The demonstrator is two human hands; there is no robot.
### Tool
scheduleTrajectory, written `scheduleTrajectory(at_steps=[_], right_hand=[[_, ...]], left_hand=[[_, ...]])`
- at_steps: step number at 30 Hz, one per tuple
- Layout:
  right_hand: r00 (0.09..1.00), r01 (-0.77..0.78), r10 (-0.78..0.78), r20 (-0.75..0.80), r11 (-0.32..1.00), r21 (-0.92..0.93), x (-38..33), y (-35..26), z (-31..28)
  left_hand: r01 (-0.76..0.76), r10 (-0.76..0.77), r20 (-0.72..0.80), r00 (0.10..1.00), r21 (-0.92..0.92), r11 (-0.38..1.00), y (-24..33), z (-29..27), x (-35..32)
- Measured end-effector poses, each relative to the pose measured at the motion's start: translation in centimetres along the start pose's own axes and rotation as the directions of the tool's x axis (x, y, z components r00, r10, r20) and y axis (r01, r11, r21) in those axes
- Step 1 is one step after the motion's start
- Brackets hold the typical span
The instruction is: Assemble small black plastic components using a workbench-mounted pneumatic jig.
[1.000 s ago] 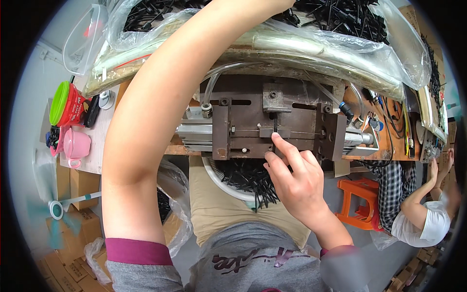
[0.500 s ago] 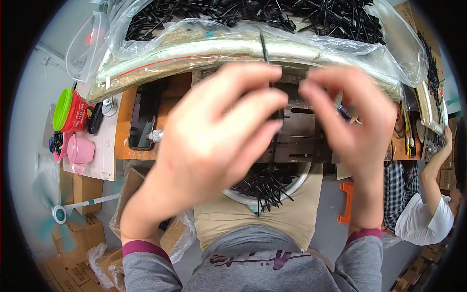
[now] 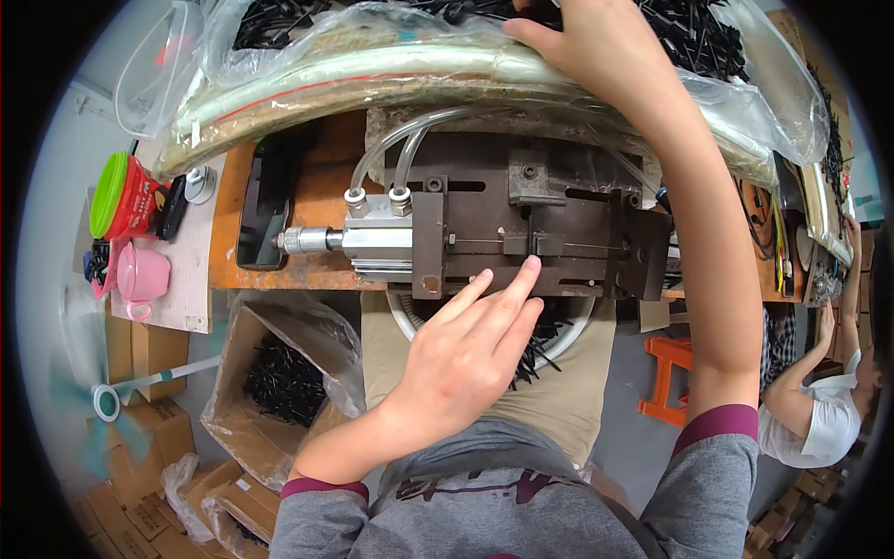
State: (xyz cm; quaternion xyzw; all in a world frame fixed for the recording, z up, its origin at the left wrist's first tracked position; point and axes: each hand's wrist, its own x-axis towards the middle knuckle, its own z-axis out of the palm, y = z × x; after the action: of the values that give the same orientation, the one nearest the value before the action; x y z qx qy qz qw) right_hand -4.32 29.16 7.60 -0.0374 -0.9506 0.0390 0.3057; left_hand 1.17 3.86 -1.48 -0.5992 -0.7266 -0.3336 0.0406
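Note:
My left hand is over the front of a dark metal clamping fixture, its fingers stretched out. Its index fingertip rests at the near end of a thin black rod-like piece, which lies front to back in the middle of the fixture. My right hand reaches far forward to the heap of thin black plastic pieces in a clear bag. Its thumb and a finger show apart at the upper edge; the other fingers are cut off or hidden, and nothing shows in its grip.
A silver air cylinder with clear hoses sits left on the fixture. A round white container holds black pieces below it. Left are a phone, a pink cup and an open carton. Another person sits right.
Both hands were raised and blurred above the fixture, with a black piece by the left. Now the left is lower at the fixture and the right has moved forward to the heap.

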Motion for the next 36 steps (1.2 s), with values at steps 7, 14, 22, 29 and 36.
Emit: scheduleTrajectory(at_steps=[7, 14, 22, 29, 36], right_hand=[[0.999, -0.009, 0.012, -0.049, 0.997, 0.074, -2.5, -0.6, -2.9], [0.988, -0.155, 0.155, 0.013, 0.978, 0.136, -3.9, -0.7, -5.3], [0.941, -0.281, 0.337, 0.002, 0.781, 0.558, -5.3, 3.5, -6.4], [0.895, -0.353, 0.437, 0.086, 0.577, 0.736, -8.7, -1.6, -8.1], [0.995, -0.041, 0.085, -0.057, 0.844, 0.535, -16.1, -9.1, -4.8]], left_hand=[[-0.006, 0.006, -0.002, 1.0, 0.093, 0.996, 0.2, 0.4, 1.0], [-0.005, 0.005, 0.004, 1.0, 0.104, 0.995, -0.2, 0.6, 1.0], [0.003, -0.008, 0.044, 0.999, 0.118, 0.993, 0.1, 0.1, 1.1], [0.148, -0.127, 0.079, 0.989, -0.408, 0.901, 0.9, -1.2, 0.5], [0.248, -0.31, 0.401, 0.862, -0.867, -0.432, 2.3, -0.5, 3.7]])
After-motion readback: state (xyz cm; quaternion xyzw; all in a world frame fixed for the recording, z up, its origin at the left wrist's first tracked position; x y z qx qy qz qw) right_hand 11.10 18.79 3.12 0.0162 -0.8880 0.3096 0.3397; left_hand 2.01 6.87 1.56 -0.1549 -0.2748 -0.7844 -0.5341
